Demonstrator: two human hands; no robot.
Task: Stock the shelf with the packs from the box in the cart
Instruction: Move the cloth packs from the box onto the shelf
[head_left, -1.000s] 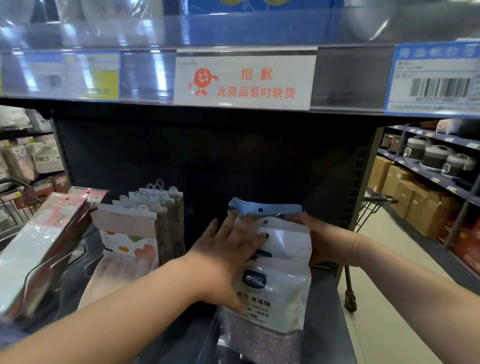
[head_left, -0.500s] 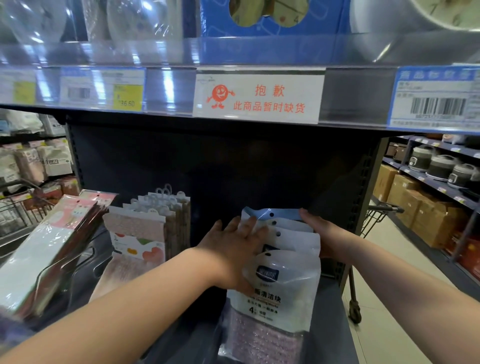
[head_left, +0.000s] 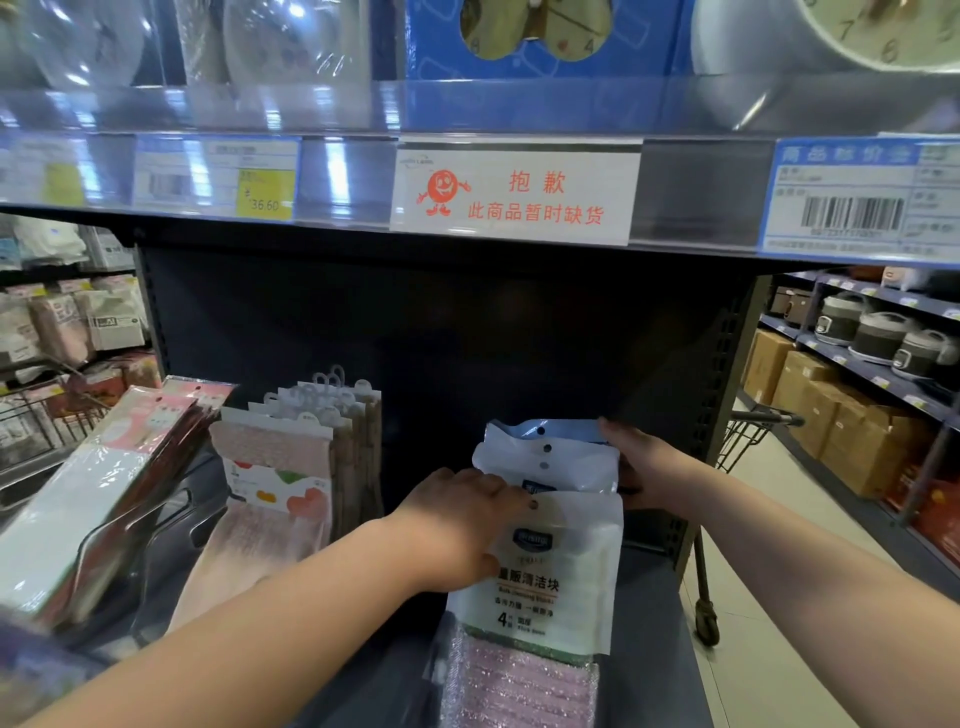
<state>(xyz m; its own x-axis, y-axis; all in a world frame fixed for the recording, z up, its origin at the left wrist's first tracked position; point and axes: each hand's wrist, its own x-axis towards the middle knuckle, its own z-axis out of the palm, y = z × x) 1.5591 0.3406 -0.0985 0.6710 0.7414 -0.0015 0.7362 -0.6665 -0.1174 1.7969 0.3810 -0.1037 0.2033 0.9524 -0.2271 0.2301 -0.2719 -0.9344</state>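
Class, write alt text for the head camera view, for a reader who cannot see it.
Two bare hands hold a row of white sponge packs on a dark shop shelf: the left hand grips the front pack, the right hand touches the rear packs at their right edge. A red-lettered apology sign is fixed above; cloth packs stand to the left.

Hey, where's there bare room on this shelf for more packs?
Bare shelf floor lies between the cloth packs and the sponge packs, and right of those up to the perforated upright. The left end is crowded with leaning pink packs.
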